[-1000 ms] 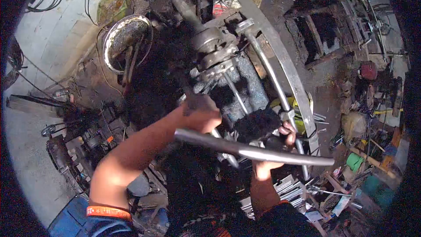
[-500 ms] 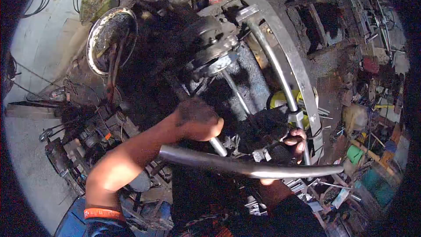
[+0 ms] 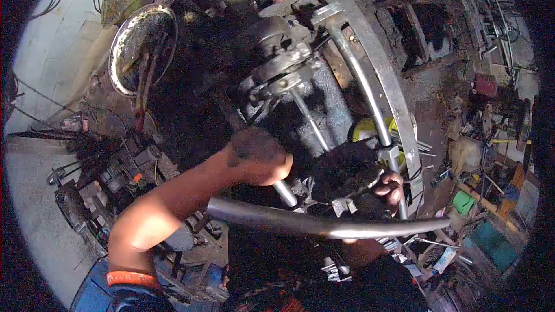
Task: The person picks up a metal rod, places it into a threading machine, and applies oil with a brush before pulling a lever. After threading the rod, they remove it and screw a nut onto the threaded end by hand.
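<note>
My left hand (image 3: 257, 164) is closed around a steel handle rod (image 3: 284, 192) that runs up toward a greasy machine head (image 3: 280, 63). My right hand (image 3: 388, 189) grips a small metal fitting (image 3: 345, 203) beside a dark rag-like lump (image 3: 341, 167). A long bent steel pipe (image 3: 324, 225) lies across in front of both hands, passing just below them. A shiny curved tube (image 3: 361, 81) and a wide curved steel band (image 3: 384, 75) arc from the machine's top down to the right hand.
A round rimmed pan (image 3: 141, 46) sits at upper left. Dark engine-like parts (image 3: 110, 179) crowd the left. Cut metal strips (image 3: 341, 266), tools and scraps (image 3: 468, 202) litter the floor at right. Pale concrete floor (image 3: 34, 196) shows at far left.
The view has shifted slightly; the bent pipe sits a little lower and more tilted than a second ago. Both hands keep their grips, with the right hand's fingers now around the fitting.
</note>
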`<state>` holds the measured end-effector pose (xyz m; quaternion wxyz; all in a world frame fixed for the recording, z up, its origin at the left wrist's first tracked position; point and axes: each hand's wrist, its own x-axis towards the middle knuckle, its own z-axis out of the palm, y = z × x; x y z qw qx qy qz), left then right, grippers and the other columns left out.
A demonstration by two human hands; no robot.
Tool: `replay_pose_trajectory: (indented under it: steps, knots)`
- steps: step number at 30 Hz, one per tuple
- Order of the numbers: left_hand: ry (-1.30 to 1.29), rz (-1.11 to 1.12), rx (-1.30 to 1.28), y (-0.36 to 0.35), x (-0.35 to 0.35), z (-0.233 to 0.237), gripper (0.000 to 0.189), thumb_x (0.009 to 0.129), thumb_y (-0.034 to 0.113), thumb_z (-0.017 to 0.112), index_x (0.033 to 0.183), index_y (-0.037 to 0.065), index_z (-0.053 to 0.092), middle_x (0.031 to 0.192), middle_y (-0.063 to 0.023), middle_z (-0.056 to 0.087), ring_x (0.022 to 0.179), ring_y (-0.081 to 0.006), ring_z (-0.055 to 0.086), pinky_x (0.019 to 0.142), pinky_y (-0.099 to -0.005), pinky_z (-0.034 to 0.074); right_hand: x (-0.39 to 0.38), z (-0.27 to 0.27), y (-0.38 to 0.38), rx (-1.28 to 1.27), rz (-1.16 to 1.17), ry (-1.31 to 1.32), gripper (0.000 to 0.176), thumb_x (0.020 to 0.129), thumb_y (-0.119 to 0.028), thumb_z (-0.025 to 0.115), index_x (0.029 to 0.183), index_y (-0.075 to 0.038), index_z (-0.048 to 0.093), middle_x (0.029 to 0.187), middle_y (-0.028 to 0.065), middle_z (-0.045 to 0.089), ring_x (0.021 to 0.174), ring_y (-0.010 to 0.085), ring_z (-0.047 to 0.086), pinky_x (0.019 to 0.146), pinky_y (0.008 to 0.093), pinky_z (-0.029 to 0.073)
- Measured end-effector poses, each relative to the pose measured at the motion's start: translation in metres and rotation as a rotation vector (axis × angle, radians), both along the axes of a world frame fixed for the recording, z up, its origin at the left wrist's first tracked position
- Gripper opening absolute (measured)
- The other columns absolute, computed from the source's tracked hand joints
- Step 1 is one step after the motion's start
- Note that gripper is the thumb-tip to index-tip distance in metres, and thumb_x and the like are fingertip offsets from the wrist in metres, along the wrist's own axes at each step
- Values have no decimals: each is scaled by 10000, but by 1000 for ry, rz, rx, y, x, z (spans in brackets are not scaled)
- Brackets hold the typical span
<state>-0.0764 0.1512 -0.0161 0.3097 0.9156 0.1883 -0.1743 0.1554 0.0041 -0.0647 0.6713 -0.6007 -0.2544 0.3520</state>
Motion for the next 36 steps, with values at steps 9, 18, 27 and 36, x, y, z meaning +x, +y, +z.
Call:
replay_pose_trajectory:
  steps: [9, 18, 27, 36]
  knots:
    - [-88, -30, 88, -1, -3, -2, 175, 731, 219, 558, 667, 58, 585, 617, -127, 636, 592, -329, 655, 550, -482, 529, 17, 0, -3, 13, 43, 113, 372, 974, -382, 390, 995, -34, 520, 886, 30, 526, 911, 129, 479, 907, 347, 356]
    - [-158, -69, 16, -1, -5, -11, 140, 735, 190, 555, 696, 56, 568, 578, -122, 615, 558, -329, 644, 506, -484, 509, 0, -20, 6, 61, 39, 294, 351, 978, -368, 392, 978, -40, 519, 872, 18, 521, 895, 119, 475, 902, 339, 353]
    - [67, -44, 191, 0, 1, 14, 205, 784, 249, 530, 757, 74, 632, 684, -156, 642, 636, -309, 659, 542, -467, 509, -34, 47, 13, 127, -68, -116, 291, 976, -339, 400, 943, -71, 506, 807, -15, 478, 805, 97, 433, 835, 290, 337]
    - [-593, 9, 127, 2, -25, -64, 230, 646, 339, 664, 591, 145, 553, 516, -69, 506, 470, -265, 561, 429, -397, 423, -20, 55, 12, 263, 127, -349, 318, 840, -294, 481, 913, -9, 599, 1066, 162, 568, 1040, 283, 513, 942, 397, 371]
